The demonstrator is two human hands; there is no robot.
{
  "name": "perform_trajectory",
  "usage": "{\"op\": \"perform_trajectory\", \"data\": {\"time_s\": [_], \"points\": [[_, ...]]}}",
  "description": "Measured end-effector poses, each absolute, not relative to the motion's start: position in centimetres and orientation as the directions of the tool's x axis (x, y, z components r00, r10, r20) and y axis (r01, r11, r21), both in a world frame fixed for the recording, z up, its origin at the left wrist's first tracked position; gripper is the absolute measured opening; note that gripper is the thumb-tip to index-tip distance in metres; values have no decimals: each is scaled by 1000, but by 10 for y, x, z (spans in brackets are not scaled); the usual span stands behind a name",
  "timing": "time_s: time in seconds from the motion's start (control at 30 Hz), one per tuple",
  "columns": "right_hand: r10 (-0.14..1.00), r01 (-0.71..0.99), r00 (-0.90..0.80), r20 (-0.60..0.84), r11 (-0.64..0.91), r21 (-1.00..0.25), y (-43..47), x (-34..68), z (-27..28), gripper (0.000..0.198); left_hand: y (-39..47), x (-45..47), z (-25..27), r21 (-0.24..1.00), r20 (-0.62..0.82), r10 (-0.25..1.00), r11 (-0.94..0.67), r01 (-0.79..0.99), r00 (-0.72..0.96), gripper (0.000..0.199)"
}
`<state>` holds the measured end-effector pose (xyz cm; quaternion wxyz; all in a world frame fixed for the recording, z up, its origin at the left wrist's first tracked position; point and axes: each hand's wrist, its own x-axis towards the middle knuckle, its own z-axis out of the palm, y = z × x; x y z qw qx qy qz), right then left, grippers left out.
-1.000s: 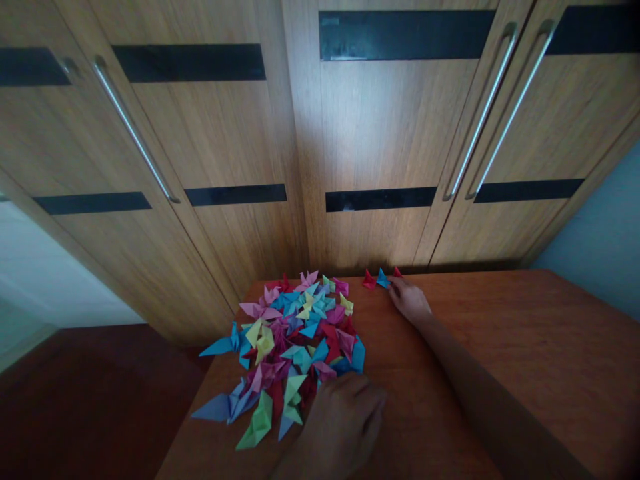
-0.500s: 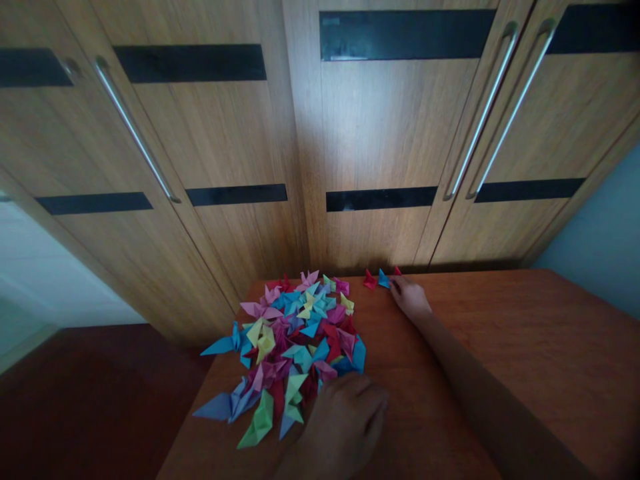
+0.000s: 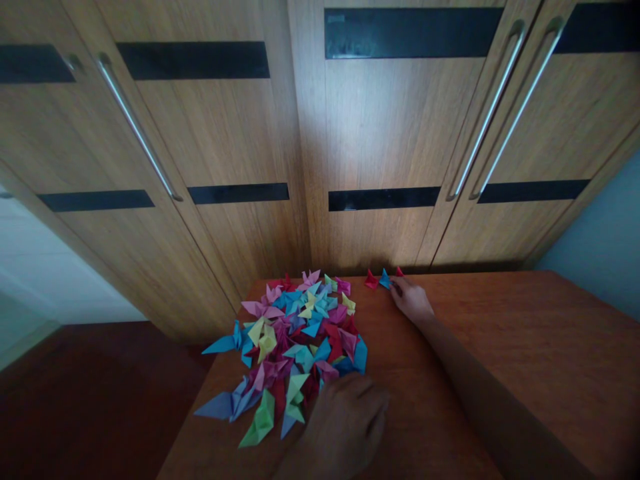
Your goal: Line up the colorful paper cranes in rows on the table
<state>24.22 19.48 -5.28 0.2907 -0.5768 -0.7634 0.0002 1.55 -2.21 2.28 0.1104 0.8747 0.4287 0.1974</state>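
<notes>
At the far edge of the table, my right hand [image 3: 412, 301] has its fingertips pinched together at the right side of a small blue origami crane [image 3: 385, 279]. A red origami crane [image 3: 371, 280] stands just left of it, and another red folded piece [image 3: 399, 272] shows behind my fingers. My left hand [image 3: 347, 417] is curled closed low in the view, beside the near right side of a heap of colourful origami cranes [image 3: 305, 303]. Its fingertips are turned under, so anything inside them is hidden.
The heap covers the left part of the reddish-brown wooden table [image 3: 500, 333], with a purple-blue crane [image 3: 220, 405] and a green crane [image 3: 259, 421] at its near left. A wooden wardrobe [image 3: 380, 133] with long metal handles rises directly behind the table.
The whole view has shifted very slightly. Both hands and the cranes keep the same places relative to each other.
</notes>
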Motion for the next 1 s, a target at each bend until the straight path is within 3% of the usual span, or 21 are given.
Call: {"op": "perform_trajectory", "data": {"time_s": [0.57,1.0], "points": [[827,894,-119,550,331,-303,198,246,-58,24,-21,15,20,361,261,794,-608,708,549,12],[820,887,-148,553,357,-292,201,247,-62,24,-22,15,20,345,274,781,-624,701,561,13]]}}
